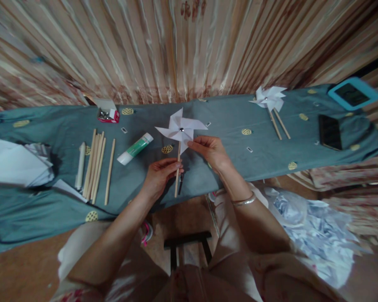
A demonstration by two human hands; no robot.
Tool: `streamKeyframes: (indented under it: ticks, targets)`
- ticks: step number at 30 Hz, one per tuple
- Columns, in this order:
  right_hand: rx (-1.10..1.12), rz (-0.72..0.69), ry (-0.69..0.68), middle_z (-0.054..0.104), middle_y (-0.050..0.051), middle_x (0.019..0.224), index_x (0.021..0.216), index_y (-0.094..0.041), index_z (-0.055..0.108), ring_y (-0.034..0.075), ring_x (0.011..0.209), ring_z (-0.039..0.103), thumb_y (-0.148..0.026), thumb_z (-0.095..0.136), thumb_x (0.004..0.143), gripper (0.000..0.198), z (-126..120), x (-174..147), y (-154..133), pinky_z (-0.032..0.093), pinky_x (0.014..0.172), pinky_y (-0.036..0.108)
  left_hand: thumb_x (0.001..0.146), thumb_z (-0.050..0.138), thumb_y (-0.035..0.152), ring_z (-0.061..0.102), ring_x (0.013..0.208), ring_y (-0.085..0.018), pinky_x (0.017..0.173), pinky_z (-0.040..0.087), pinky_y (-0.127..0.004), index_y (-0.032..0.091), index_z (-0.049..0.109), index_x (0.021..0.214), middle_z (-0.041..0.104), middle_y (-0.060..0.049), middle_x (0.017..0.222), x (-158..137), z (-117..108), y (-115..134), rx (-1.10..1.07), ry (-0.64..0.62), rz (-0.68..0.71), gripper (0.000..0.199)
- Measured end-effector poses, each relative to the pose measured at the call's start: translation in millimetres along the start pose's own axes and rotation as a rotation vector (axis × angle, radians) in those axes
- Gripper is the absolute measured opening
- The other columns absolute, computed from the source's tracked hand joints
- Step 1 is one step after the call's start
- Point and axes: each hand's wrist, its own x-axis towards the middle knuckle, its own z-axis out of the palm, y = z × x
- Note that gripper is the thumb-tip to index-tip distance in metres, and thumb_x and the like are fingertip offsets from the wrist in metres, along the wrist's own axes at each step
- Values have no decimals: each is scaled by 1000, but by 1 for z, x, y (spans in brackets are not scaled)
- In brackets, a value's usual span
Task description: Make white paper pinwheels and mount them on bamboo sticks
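A white paper pinwheel (175,131) with a dark shiny pin at its centre stands up from a thin wooden stick (177,178) above the cloth. My left hand (159,176) grips that stick below the paper, between thumb and fingers. With thumb and fingertips, my right hand (211,152) pinches the lower right blade of the pinwheel. A dark thin item (180,184) lies on the cloth just behind the stick; its kind is unclear. Left of the pinwheel lies a green and white glue stick (135,148).
Several wooden sticks (96,167), a white tube (80,165), stacked paper (15,163) and an opened pin box (108,114) occupy the left side. Finished pinwheels (272,100), a phone (330,132) and a blue-framed device (353,93) lie right. A plastic bag (318,239) sits below, right.
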Motion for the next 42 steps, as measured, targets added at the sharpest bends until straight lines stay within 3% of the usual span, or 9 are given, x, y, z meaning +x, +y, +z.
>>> streamKeyframes:
  ticks: [9,18,24,32,42]
  targets:
    - [58,27,-7,59,-3,59,60,-19,68,8,55,45,-53,91,48,43,-1,1,-1,32,53,25,46,95,32,67,60,-12,68,56,-26,14,77,76,74,-3,70,0,1,0,-4,8,-1,40]
    - [61,38,-38,58,-3,58,59,-18,68,8,56,43,-51,89,51,40,2,-2,-1,30,53,25,45,97,34,67,59,-11,65,55,-23,13,77,77,74,-3,69,-1,1,0,-8,-4,-3,43]
    - [47,62,-52,54,-4,56,57,-18,65,7,54,38,-57,89,46,48,7,-4,-2,25,51,25,44,97,33,67,59,-12,66,55,-24,14,76,75,74,-3,69,-1,2,0,-13,1,3,42]
    - [-45,-4,-78,50,-5,53,53,-18,63,8,56,38,-62,85,53,50,10,-5,2,25,52,25,43,97,35,67,60,-12,68,56,-25,13,76,76,74,-3,70,-1,1,0,-6,1,0,45]
    - [-73,17,-89,68,2,58,55,-19,71,9,51,47,-65,85,54,48,-10,-7,-13,33,50,25,45,97,34,67,61,-11,65,55,-23,14,76,76,74,-3,70,2,-4,7,-26,29,17,42]
